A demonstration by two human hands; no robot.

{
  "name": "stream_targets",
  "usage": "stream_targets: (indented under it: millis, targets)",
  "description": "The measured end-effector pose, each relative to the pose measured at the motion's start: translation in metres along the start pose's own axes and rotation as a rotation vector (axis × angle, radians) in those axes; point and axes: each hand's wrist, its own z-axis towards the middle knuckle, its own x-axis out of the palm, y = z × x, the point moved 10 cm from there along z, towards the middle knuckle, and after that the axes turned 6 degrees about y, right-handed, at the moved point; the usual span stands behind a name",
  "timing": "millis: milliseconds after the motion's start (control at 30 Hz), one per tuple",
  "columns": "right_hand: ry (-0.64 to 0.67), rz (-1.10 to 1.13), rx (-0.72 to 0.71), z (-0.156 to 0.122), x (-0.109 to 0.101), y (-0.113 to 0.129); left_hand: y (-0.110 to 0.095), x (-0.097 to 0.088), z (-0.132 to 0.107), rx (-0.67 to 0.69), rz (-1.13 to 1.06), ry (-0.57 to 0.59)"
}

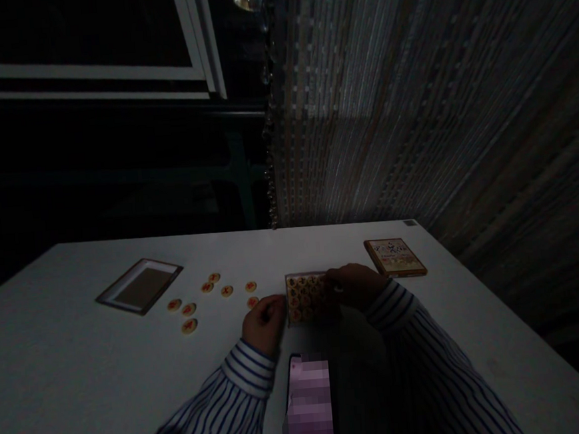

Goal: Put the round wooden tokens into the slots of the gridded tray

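Note:
A small box (287, 301) with rows of round xiangqi pieces (303, 296) lies in front of me on the white table. My left hand (264, 324) is closed at the box's left side, its fingertips at the edge. Over the box's right part, my right hand (354, 285) has its fingers curled in, covering some of the pieces; what they hold is hidden in shadow. Left of the box, several loose xiangqi pieces (188, 309) with red characters are scattered on the table. One loose piece (252, 302) lies just beyond my left hand.
A shallow open tray or lid (142, 287) rests at the far left of the white table (106, 378). A printed box (396, 257) lies at the far right. Nearest me is a phone (309, 403) with its screen lit. A string curtain (353, 138) hangs behind the table.

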Motion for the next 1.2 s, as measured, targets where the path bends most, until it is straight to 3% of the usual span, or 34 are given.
stream_targets:
  millis: [300,533,933,1200]
  targets:
    - [0.105,-0.011,0.026,0.003,0.009,0.0,0.006,0.005,0.002,0.045,0.115,0.018]
    - [0.142,-0.028,0.027,0.008,0.017,-0.001,-0.004,0.013,-0.002,0.142,0.249,0.048]
    - [0.218,-0.041,0.046,0.008,0.017,0.005,-0.006,0.025,-0.004,0.227,0.269,0.135]
    - [0.2,-0.037,0.032,0.009,0.021,0.002,-0.012,0.033,-0.007,0.416,0.319,0.162]
